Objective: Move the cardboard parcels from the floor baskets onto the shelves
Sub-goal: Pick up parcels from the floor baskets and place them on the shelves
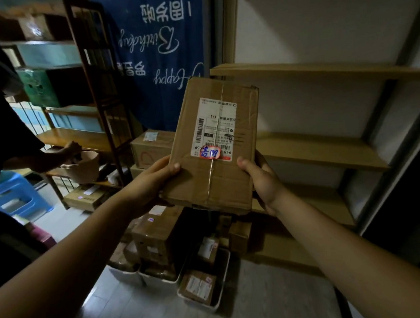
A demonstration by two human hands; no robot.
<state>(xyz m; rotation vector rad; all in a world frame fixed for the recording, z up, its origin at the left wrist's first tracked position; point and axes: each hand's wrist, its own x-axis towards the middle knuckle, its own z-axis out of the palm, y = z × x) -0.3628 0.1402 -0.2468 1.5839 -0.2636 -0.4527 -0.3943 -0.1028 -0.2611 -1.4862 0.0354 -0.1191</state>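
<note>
A flat cardboard parcel (212,178) with a white shipping label and a red-edged sticker is held up in front of me, tilted slightly. My left hand (149,184) grips its lower left edge, thumb on top. My right hand (261,180) grips the lower right edge the same way. Below it, white floor baskets (221,301) hold several more cardboard parcels (198,287). Wooden shelves (325,150) with bare boards stand to the right, just behind the parcel.
Another person (13,144) stands at the left, handling a beige pouch (83,166) by a dark wooden rack (98,91). A blue stool (18,195) sits on the floor at left. Stacked boxes (152,147) lean against a blue banner (159,52) at the back.
</note>
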